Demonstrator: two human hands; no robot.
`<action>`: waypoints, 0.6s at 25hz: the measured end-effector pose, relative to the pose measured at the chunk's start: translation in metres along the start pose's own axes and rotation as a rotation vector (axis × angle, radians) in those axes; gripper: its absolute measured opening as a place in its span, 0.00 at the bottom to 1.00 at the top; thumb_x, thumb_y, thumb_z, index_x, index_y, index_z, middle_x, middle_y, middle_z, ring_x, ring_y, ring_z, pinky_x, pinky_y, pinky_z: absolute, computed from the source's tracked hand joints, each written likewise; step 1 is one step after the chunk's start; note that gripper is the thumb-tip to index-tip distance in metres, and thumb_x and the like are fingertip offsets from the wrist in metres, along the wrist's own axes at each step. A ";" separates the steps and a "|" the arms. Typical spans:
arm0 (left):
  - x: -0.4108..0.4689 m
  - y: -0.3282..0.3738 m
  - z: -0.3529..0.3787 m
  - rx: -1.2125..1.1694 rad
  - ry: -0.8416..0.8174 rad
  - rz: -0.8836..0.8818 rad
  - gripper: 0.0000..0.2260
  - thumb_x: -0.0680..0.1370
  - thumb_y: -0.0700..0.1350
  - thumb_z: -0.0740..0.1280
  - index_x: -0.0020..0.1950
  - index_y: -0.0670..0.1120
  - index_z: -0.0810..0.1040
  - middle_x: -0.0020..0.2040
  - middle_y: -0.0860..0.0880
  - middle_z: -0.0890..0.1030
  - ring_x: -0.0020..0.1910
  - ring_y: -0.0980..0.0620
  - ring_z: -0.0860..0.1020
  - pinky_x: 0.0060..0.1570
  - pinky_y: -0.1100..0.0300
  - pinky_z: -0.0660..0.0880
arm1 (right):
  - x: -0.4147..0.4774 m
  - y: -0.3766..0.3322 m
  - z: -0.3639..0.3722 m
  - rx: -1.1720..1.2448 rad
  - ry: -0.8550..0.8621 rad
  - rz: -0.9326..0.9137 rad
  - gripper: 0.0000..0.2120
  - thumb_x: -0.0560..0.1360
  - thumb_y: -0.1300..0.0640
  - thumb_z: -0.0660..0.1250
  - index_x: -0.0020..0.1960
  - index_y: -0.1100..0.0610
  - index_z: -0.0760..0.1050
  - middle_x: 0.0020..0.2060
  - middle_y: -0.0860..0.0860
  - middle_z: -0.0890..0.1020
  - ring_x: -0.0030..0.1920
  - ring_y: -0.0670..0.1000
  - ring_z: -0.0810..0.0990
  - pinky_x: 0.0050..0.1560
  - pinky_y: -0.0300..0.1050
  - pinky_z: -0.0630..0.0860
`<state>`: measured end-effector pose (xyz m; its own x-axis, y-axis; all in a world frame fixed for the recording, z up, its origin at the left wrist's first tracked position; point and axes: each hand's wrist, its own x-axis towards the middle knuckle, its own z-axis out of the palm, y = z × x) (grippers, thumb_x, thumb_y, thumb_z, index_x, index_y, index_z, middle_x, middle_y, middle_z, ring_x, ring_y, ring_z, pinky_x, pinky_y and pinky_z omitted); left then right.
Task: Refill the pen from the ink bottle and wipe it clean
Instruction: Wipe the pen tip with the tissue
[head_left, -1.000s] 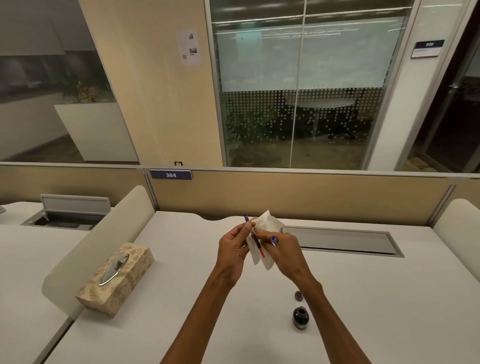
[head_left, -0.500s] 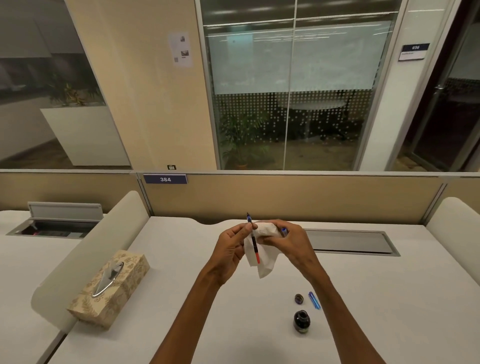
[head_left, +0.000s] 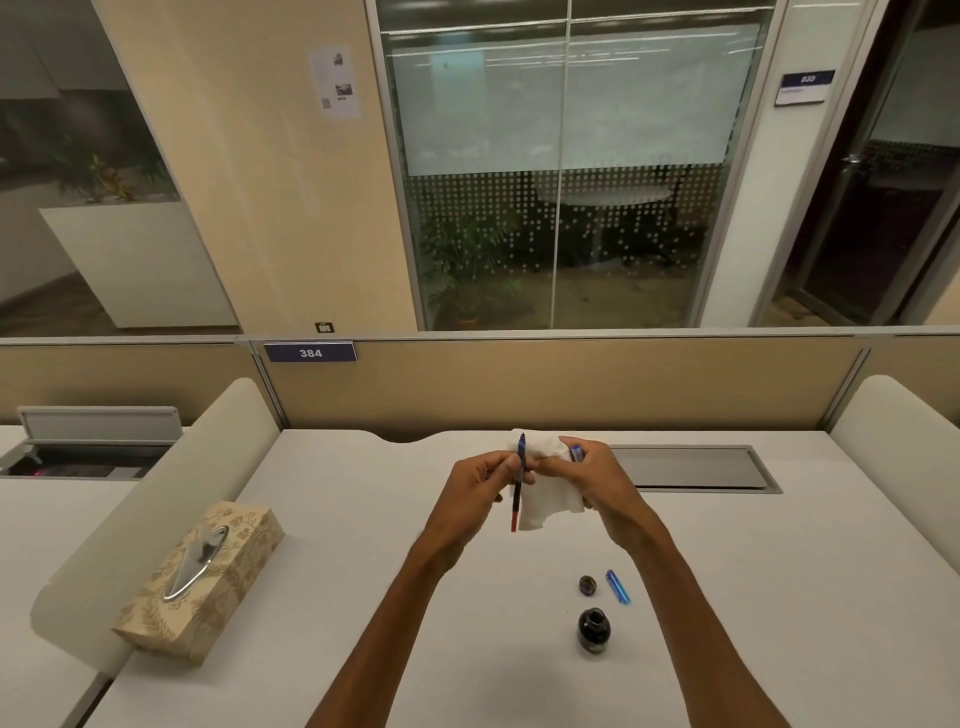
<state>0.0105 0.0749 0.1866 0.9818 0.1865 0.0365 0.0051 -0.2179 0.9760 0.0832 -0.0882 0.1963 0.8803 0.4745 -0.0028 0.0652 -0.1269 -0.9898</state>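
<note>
My left hand (head_left: 475, 486) pinches a thin pen (head_left: 518, 483) upright above the desk, dark at the top and red at the lower end. My right hand (head_left: 597, 483) holds a white tissue (head_left: 548, 493) right beside the pen and also grips a small blue piece (head_left: 576, 452) between its fingers. Whether the tissue touches the pen is unclear. On the desk below my right wrist stands the open dark ink bottle (head_left: 593, 630). Its round cap (head_left: 587, 585) lies just behind it, with a blue pen part (head_left: 617, 587) to the cap's right.
A patterned tissue box (head_left: 200, 579) sits at the desk's left, against a padded divider (head_left: 156, 509). A grey cable hatch (head_left: 691, 467) is set into the white desk (head_left: 363, 519) behind my right hand. A beige partition (head_left: 571, 384) closes the far edge.
The pen has turned more upright in my left hand, and the tissue has shifted up beside it. The view has tilted down, bringing the blue pen part on the desk into sight.
</note>
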 end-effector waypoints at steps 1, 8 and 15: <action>0.000 -0.001 0.002 -0.005 0.004 -0.008 0.12 0.83 0.47 0.60 0.51 0.48 0.84 0.48 0.54 0.86 0.48 0.63 0.81 0.44 0.66 0.72 | -0.001 0.000 -0.002 -0.002 -0.033 0.015 0.03 0.73 0.51 0.73 0.44 0.49 0.81 0.37 0.47 0.83 0.38 0.47 0.81 0.36 0.39 0.76; 0.003 -0.004 0.002 0.014 -0.032 -0.017 0.14 0.84 0.45 0.59 0.55 0.40 0.83 0.49 0.47 0.84 0.47 0.61 0.80 0.42 0.77 0.72 | 0.000 0.007 -0.008 0.021 -0.166 0.091 0.18 0.70 0.46 0.66 0.52 0.59 0.77 0.40 0.51 0.80 0.41 0.51 0.75 0.37 0.46 0.68; 0.007 -0.008 0.008 -0.019 0.003 -0.018 0.13 0.83 0.44 0.62 0.54 0.39 0.84 0.51 0.44 0.86 0.51 0.58 0.83 0.51 0.72 0.76 | -0.003 0.014 -0.001 0.091 -0.116 0.082 0.31 0.72 0.32 0.64 0.53 0.61 0.78 0.41 0.54 0.77 0.42 0.56 0.69 0.38 0.47 0.63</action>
<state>0.0184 0.0704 0.1778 0.9809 0.1933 0.0198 0.0189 -0.1963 0.9804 0.0820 -0.0927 0.1829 0.8203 0.5640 -0.0950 -0.0515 -0.0925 -0.9944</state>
